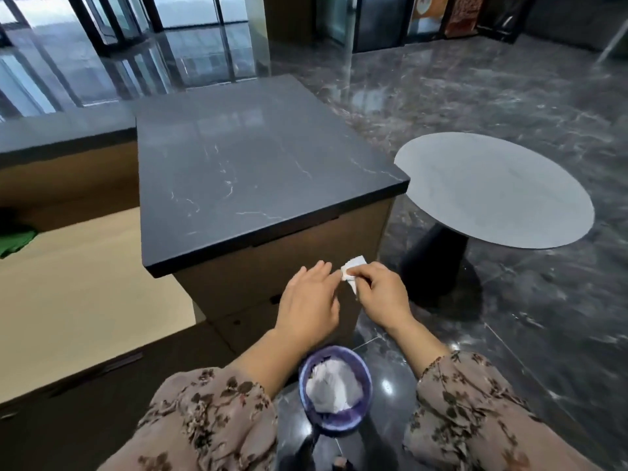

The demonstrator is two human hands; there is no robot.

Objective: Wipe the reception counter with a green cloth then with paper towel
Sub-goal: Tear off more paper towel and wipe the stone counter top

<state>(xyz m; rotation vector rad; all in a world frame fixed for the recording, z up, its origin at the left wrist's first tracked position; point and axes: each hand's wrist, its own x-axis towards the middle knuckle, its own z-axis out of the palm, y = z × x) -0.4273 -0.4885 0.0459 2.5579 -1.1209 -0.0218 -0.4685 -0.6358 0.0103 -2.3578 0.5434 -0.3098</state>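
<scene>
Dark polished marble floor (509, 96) runs all round us, and closest to us, between our patterned sleeves (210, 413), a purple bin (362, 370) stands on it with crumpled white paper inside.

Just above the bin we hold both hands close together in front of the counter's end face, lower than its top. Our right hand (384, 294) has its thumb and curled fingers pinched on a small folded paper towel (351, 271). Our left hand (309, 300) is flat and relaxed, fingers nearly straight, gripping nothing; its fingertips reach the towel's near edge, though we cannot tell if they touch it.

Beyond the hands the dark veined tabletop (255, 171) stretches away with nothing on it. The green cloth (15, 241) lies well off to the left on the lower beige desk (85, 283), out of our hands, so we judge the cloth pass done and the paper stage in hand. A grey round table (492, 195) stands to the right, glass doors (119, 25) farther back.

Next, we think, the towel needs opening between both hands, then lifting over the near edge and pressing flat for even strokes. If it is already spent, it only needs releasing over the bin.
</scene>
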